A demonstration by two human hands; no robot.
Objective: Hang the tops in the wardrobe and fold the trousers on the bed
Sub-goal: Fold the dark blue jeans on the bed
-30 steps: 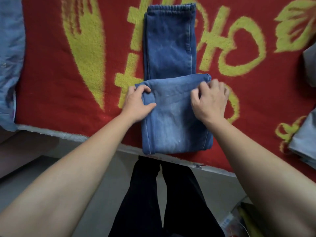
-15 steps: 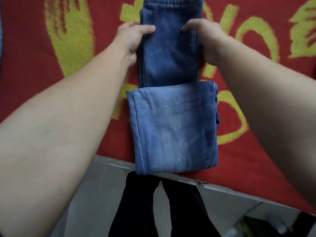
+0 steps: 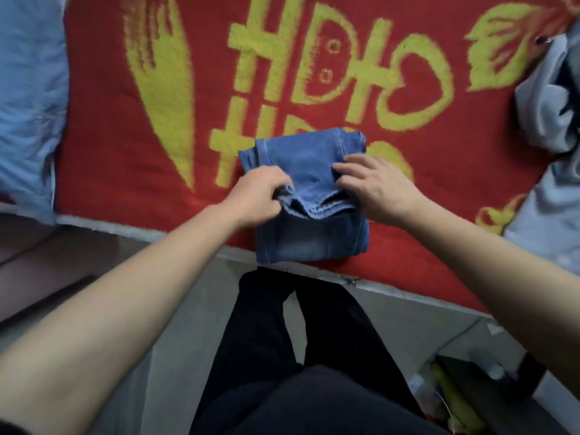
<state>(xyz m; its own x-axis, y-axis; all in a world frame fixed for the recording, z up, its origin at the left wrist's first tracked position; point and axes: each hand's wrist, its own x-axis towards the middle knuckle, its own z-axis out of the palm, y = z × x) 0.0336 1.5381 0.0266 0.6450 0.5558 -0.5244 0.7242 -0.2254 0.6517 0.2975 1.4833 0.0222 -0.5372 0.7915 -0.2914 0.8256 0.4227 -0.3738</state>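
Blue jeans (image 3: 309, 243) lie folded into a compact square near the front edge of the bed, on a red blanket (image 3: 103, 171) with yellow lettering. The waistband end is doubled over on top of the lower fold. My left hand (image 3: 259, 196) pinches the waistband edge at its left side. My right hand (image 3: 375, 186) rests on the right side of that edge, fingers bent over the denim.
A light blue garment (image 3: 29, 98) lies on the bed at the far left. Grey and pale blue clothes (image 3: 552, 120) are heaped at the right. My dark-trousered legs (image 3: 282, 356) stand against the bed edge. Clutter (image 3: 455, 400) sits on the floor at lower right.
Both hands pulled the upper waistband half of the jeans toward me and laid it over the lower fold, turning the long strip into a square. The hands now sit at the near edge of that flap.
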